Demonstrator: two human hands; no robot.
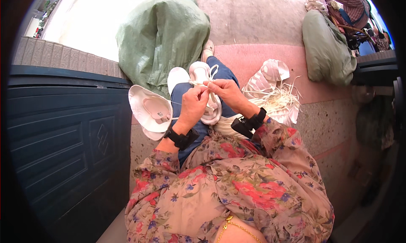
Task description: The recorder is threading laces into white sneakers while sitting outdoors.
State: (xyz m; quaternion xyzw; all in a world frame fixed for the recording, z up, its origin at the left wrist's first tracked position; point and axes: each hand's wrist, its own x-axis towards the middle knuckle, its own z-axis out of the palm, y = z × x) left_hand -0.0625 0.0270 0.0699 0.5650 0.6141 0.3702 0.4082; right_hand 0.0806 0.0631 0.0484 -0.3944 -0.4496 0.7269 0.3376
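Across my thighs lies a pale shoe (pixel 212 113), its toe pointing away from me and its middle partly hidden under my hands. My left hand (pixel 195 102) is closed, thumb and fingertips pinching a white shoelace above the shoe. Close against it, my right hand (pixel 228 93) also pinches the shoelace (pixel 214 71), and a loop of it stands up beyond the fingertips. Which part of the lace each hand grips is too small to tell. Past my left knee, another white shoe piece (pixel 177 77) rests on the green sack's edge.
White shoes (pixel 151 110) hang together beside my left leg. At my right, nested white shoe pieces (pixel 268 76) lie by a bundle of cream laces (pixel 279 99). Green sacks (pixel 158 36) stand ahead and far right, near a seated person (pixel 351 8). A dark blue panelled door (pixel 67 137) borders the left.
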